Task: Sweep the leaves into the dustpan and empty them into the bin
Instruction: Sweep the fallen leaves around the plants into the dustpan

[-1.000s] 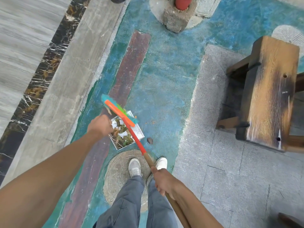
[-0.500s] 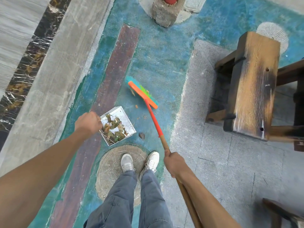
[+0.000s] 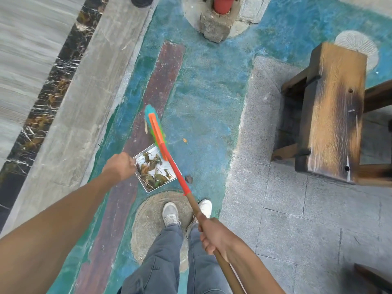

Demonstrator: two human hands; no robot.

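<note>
A square metal dustpan (image 3: pixel 141 157) lies on the painted ground in front of my feet, with several dry leaves (image 3: pixel 154 172) in it. My left hand (image 3: pixel 119 167) grips its left edge, fingers curled. My right hand (image 3: pixel 214 233) grips the wooden handle of a broom (image 3: pixel 178 177). The broom's orange head with green and blue bristles (image 3: pixel 154 127) sits just beyond the dustpan's far edge, a pale leaf at its left side. A small orange leaf scrap (image 3: pixel 185 140) lies right of the broom head. No bin is in view.
A dark stone (image 3: pixel 188 179) lies right of the dustpan. A scorched wooden bench (image 3: pixel 333 115) stands to the right on grey paving. A stone block with a red pot (image 3: pixel 216 24) is ahead. A concrete kerb (image 3: pixel 84 98) runs along the left. Another person's shoe (image 3: pixel 141 1) shows at the top.
The broom head swung left from the open ground back to the dustpan's far edge. My left hand kept hold of the dustpan, which stayed in place.
</note>
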